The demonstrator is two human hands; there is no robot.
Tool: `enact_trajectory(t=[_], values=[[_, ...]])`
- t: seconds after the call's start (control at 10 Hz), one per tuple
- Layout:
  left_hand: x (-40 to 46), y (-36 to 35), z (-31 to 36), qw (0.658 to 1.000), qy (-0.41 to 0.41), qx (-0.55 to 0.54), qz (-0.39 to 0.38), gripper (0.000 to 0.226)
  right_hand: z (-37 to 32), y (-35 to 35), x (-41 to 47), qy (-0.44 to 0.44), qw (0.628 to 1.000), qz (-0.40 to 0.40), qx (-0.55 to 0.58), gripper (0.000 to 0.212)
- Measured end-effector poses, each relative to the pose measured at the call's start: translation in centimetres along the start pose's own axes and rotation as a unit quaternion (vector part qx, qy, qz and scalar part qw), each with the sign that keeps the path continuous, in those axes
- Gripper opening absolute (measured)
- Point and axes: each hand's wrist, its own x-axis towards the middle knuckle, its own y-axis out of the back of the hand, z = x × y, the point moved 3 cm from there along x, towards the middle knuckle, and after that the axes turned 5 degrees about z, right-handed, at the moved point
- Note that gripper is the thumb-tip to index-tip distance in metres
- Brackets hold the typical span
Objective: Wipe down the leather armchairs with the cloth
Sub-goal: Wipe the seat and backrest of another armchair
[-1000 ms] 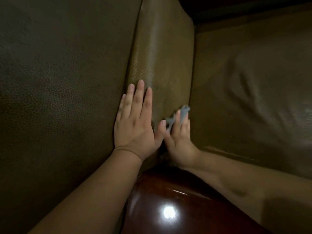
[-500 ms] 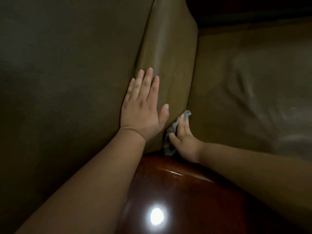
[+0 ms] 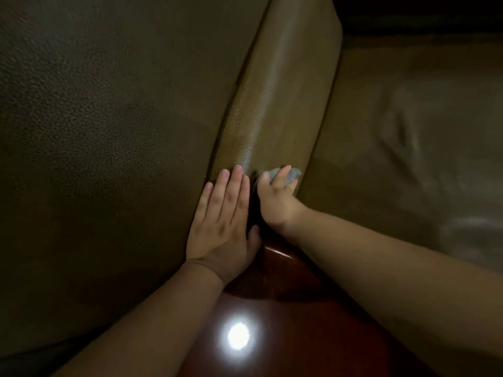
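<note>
Leather armchair (image 3: 122, 131) fills your view; your right hand (image 3: 276, 201) clasps the grey cloth (image 3: 292, 176) against the padded arm panel (image 3: 277, 104). Your left hand (image 3: 221, 227) lies flat, fingers straight, just beside it. Glossy wooden armrest (image 3: 285, 322) sits below both wrists, reflecting a bright light.

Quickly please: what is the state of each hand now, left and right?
Left hand: open, fingers straight, pressed flat on the olive-brown leather armchair.
Right hand: closed on the small grey cloth.
</note>
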Motion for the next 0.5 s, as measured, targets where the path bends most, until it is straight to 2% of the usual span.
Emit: enact_trajectory(t=[0.1, 0.2, 0.3, 0.4, 0.5], values=[[-0.31, 0.38, 0.18, 1.0, -0.004, -0.004, 0.008, 0.086, -0.49, -0.51, 2.01, -0.108, 0.991, 0.076, -0.022, 0.071], [-0.21, 0.25, -0.03, 1.0, -0.003, -0.026, 0.017, 0.088, 0.02, -0.78, 2.18, -0.155, 0.986, 0.063, -0.014, 0.073], [-0.3, 0.08, -0.2, 0.999, -0.001, -0.04, 0.021, 0.086, 0.05, -0.84, 1.32, -0.168, 0.985, 0.028, 0.011, 0.077], [-0.25, 0.26, -0.13, 0.999, -0.004, -0.045, 0.015, 0.086, 0.12, -0.36, 1.75, -0.17, 0.981, 0.086, 0.023, 0.076], [-0.25, 0.22, -0.2, 0.999, -0.008, -0.04, 0.015, 0.087, 0.41, -0.34, 1.85, -0.14, 0.984, 0.104, 0.017, 0.076]])
